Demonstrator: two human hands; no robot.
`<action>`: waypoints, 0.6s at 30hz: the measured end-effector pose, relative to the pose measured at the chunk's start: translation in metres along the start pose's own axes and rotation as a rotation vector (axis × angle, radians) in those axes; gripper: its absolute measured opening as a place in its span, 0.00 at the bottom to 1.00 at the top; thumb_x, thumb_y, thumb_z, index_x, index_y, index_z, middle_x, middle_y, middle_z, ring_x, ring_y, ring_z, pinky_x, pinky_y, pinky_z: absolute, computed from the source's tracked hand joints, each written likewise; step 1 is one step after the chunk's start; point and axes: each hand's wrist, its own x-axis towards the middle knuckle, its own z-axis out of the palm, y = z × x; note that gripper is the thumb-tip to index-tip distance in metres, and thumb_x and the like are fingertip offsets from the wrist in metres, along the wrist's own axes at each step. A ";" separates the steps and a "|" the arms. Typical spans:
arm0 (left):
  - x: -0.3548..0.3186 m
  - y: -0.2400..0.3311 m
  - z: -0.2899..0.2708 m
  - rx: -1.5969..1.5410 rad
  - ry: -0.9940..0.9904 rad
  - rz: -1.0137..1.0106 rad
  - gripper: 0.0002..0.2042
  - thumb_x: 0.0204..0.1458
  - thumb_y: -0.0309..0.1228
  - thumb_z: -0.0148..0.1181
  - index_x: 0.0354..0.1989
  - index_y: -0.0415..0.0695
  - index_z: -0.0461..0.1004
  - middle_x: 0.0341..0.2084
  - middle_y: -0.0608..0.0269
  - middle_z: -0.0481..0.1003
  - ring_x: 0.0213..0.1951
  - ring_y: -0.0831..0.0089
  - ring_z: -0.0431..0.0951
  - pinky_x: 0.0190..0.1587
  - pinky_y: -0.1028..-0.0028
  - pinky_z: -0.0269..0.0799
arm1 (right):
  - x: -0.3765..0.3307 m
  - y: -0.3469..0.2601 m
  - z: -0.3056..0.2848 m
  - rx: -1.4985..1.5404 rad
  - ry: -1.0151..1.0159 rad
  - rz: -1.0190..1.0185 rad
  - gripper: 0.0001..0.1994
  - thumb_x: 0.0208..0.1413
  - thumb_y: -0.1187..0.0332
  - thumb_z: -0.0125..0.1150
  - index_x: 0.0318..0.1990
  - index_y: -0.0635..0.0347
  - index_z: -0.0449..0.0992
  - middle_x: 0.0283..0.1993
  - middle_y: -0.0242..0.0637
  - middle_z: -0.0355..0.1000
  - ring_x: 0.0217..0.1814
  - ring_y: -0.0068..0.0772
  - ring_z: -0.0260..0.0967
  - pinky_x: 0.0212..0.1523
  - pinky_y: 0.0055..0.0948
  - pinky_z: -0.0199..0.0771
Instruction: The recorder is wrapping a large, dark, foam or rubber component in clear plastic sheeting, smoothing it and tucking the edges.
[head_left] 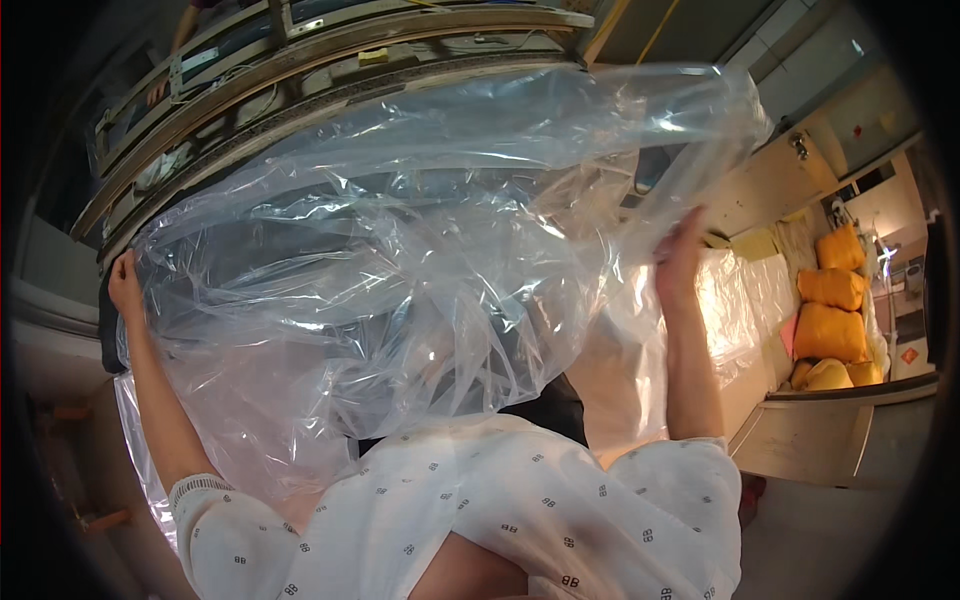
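Observation:
A large, clear plastic sheet point(400, 250), crumpled and shiny, spreads before me over a dark surface. Its far right part billows up in a raised fold. At the sheet's left edge, my left hand point(123, 283) is closed, pinching the plastic. My right hand point(680, 250) is up beside the sheet's right side, somewhat blurred, its fingers stretched out. Whether it touches the film is hard to make out. The near part of the sheet hangs down close to my white patterned shirt point(480, 500).
Beyond the sheet runs a long frame with rails point(330, 40), a small yellow block point(373, 56) on it. Another person's arm point(185, 28) shows at the far left. On the right are flat plastic-wrapped pieces point(735, 300), stacked orange bundles point(830, 330) and a pale cabinet point(785, 180).

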 end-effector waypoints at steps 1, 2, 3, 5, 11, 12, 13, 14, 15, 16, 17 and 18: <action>-0.003 0.002 -0.001 -0.003 -0.007 0.005 0.15 0.52 0.41 0.52 0.36 0.41 0.74 0.28 0.64 0.75 0.32 0.76 0.72 0.36 0.78 0.64 | 0.031 -0.038 -0.052 -0.226 0.220 -0.086 0.19 0.59 0.47 0.38 0.38 0.55 0.65 0.34 0.32 0.62 0.33 0.24 0.60 0.35 0.26 0.63; 0.000 0.006 -0.001 -0.003 -0.035 0.033 0.14 0.52 0.40 0.52 0.35 0.41 0.73 0.28 0.63 0.75 0.32 0.76 0.72 0.36 0.78 0.64 | 0.055 -0.070 -0.083 -0.421 0.472 -0.766 0.23 0.59 0.49 0.40 0.48 0.58 0.66 0.30 0.26 0.66 0.26 0.22 0.63 0.24 0.22 0.65; -0.001 0.007 -0.001 -0.001 -0.060 0.049 0.13 0.53 0.39 0.52 0.35 0.41 0.73 0.28 0.63 0.74 0.32 0.76 0.72 0.36 0.78 0.65 | 0.072 -0.123 -0.132 -0.387 0.545 -0.638 0.23 0.58 0.51 0.41 0.50 0.59 0.67 0.38 0.31 0.71 0.30 0.30 0.68 0.33 0.30 0.69; -0.009 0.032 0.005 -0.018 -0.167 0.140 0.13 0.53 0.39 0.52 0.35 0.41 0.73 0.28 0.63 0.74 0.32 0.76 0.72 0.36 0.78 0.65 | 0.074 -0.234 -0.143 -1.021 0.805 -0.838 0.22 0.57 0.51 0.43 0.43 0.61 0.74 0.38 0.39 0.74 0.37 0.28 0.70 0.36 0.29 0.68; 0.002 -0.003 0.008 0.137 0.028 0.073 0.16 0.54 0.41 0.48 0.41 0.42 0.73 0.37 0.60 0.75 0.39 0.67 0.73 0.42 0.73 0.65 | 0.143 -0.245 -0.042 -2.040 0.589 -1.520 0.15 0.56 0.55 0.47 0.44 0.53 0.70 0.42 0.38 0.66 0.44 0.39 0.63 0.45 0.31 0.62; -0.001 -0.009 -0.007 0.160 0.065 -0.024 0.17 0.54 0.42 0.48 0.41 0.42 0.73 0.37 0.59 0.75 0.39 0.65 0.73 0.43 0.73 0.65 | 0.118 -0.211 0.017 -1.488 0.441 -1.490 0.11 0.55 0.62 0.51 0.43 0.55 0.70 0.39 0.39 0.65 0.40 0.38 0.62 0.43 0.31 0.62; -0.009 -0.018 -0.028 0.197 0.109 -0.124 0.18 0.53 0.43 0.47 0.41 0.42 0.73 0.37 0.58 0.75 0.40 0.63 0.73 0.43 0.72 0.65 | 0.107 -0.165 0.036 -1.172 0.142 -1.329 0.12 0.53 0.66 0.53 0.44 0.57 0.68 0.41 0.39 0.64 0.42 0.37 0.62 0.44 0.31 0.62; -0.012 -0.039 -0.045 0.229 0.098 -0.096 0.18 0.53 0.43 0.48 0.41 0.42 0.73 0.37 0.58 0.75 0.40 0.63 0.73 0.43 0.72 0.65 | 0.099 -0.108 0.050 -0.992 -0.145 -1.535 0.15 0.50 0.67 0.56 0.47 0.56 0.66 0.43 0.39 0.64 0.44 0.39 0.62 0.46 0.35 0.61; -0.018 -0.066 -0.061 0.259 0.080 -0.073 0.18 0.53 0.44 0.48 0.41 0.42 0.73 0.37 0.57 0.75 0.40 0.62 0.73 0.43 0.72 0.65 | 0.081 -0.077 0.061 -1.430 -0.447 -1.478 0.24 0.43 0.63 0.61 0.50 0.54 0.65 0.49 0.40 0.63 0.53 0.37 0.59 0.50 0.34 0.60; -0.018 -0.082 -0.067 0.271 0.038 -0.050 0.18 0.53 0.44 0.48 0.41 0.42 0.73 0.36 0.57 0.75 0.40 0.62 0.73 0.43 0.71 0.65 | 0.080 -0.049 0.067 -1.620 -0.554 -1.359 0.27 0.42 0.63 0.62 0.53 0.54 0.64 0.52 0.40 0.62 0.55 0.40 0.58 0.52 0.36 0.60; -0.015 -0.093 -0.071 0.281 -0.008 -0.021 0.18 0.53 0.43 0.47 0.40 0.42 0.73 0.36 0.56 0.75 0.39 0.62 0.73 0.43 0.71 0.65 | 0.096 -0.015 0.037 -1.627 -0.506 -1.132 0.27 0.42 0.61 0.62 0.53 0.55 0.64 0.53 0.40 0.61 0.56 0.40 0.57 0.53 0.37 0.60; -0.017 -0.103 -0.079 0.301 -0.033 -0.050 0.19 0.53 0.44 0.47 0.38 0.40 0.73 0.34 0.56 0.75 0.38 0.63 0.73 0.41 0.71 0.65 | 0.111 0.008 0.015 -1.609 -0.463 -0.918 0.28 0.42 0.60 0.62 0.53 0.56 0.64 0.55 0.40 0.60 0.57 0.41 0.56 0.53 0.38 0.59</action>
